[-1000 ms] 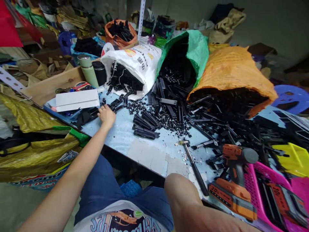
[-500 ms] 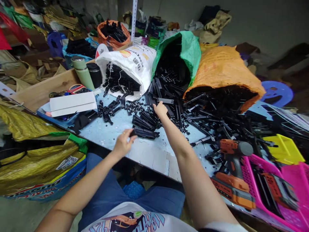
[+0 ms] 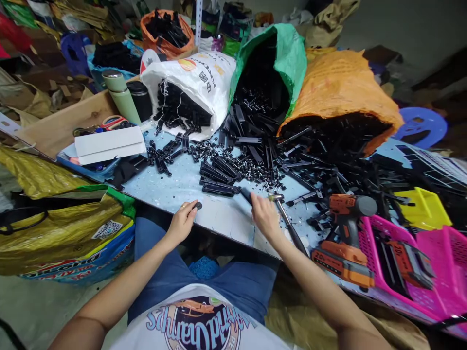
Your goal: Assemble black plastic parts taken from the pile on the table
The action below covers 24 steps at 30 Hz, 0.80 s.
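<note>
My left hand (image 3: 183,219) rests at the near edge of the light blue table (image 3: 175,187), fingers pinched on a small black plastic piece (image 3: 198,205). My right hand (image 3: 263,214) is closed on a longer black plastic part (image 3: 246,194) that sticks out toward the table's middle. Just beyond both hands lie stacked black strips (image 3: 219,181). A hammer (image 3: 288,221) lies right beside my right hand.
Three open sacks, white (image 3: 199,85), green (image 3: 288,58) and orange (image 3: 341,92), spill black plastic parts over the table. An orange cordless drill (image 3: 345,236) and pink baskets (image 3: 419,272) sit at the right. A white box (image 3: 109,144), scissors and flasks stand at the left.
Both hands have drawn back from the pile to the table's near edge. The right hand now grips a black part; the left pinches a small piece.
</note>
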### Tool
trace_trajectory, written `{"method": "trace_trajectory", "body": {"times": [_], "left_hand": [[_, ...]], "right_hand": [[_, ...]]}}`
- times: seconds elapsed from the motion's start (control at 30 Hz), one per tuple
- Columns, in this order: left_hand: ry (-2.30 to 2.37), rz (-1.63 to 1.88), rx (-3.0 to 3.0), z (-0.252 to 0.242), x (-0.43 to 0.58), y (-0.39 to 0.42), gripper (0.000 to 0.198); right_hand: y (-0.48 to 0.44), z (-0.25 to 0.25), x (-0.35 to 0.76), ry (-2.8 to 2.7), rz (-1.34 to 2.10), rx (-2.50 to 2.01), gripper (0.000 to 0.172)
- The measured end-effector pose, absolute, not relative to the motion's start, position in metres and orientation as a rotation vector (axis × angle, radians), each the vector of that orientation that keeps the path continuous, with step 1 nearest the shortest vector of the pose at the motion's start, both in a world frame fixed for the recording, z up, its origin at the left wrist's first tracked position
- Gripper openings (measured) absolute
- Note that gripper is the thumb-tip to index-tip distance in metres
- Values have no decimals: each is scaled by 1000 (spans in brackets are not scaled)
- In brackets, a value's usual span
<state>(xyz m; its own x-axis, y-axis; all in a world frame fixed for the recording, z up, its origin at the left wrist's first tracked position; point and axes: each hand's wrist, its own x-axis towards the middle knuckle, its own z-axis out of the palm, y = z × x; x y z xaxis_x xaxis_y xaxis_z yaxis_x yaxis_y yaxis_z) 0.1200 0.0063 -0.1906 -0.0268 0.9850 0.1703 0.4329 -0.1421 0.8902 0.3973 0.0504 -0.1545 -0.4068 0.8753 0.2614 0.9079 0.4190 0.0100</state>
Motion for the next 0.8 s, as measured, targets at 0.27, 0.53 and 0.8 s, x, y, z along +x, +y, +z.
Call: {"method": "trace_trajectory", "body": {"times": [0.27,0.53,0.8], "left_hand": [[1399,1065,1570,-181,166,5,36],[1270,1019,1518,-163,188,5,38],[1341,863,1887,-154,191,6,37]], "right_hand": [[3,-193,397,-2510,-55,-1298,39],[25,-172,351,-1747,1193,-1251,56],[33,-174,368,-1841,1036,-1084,46]]}}
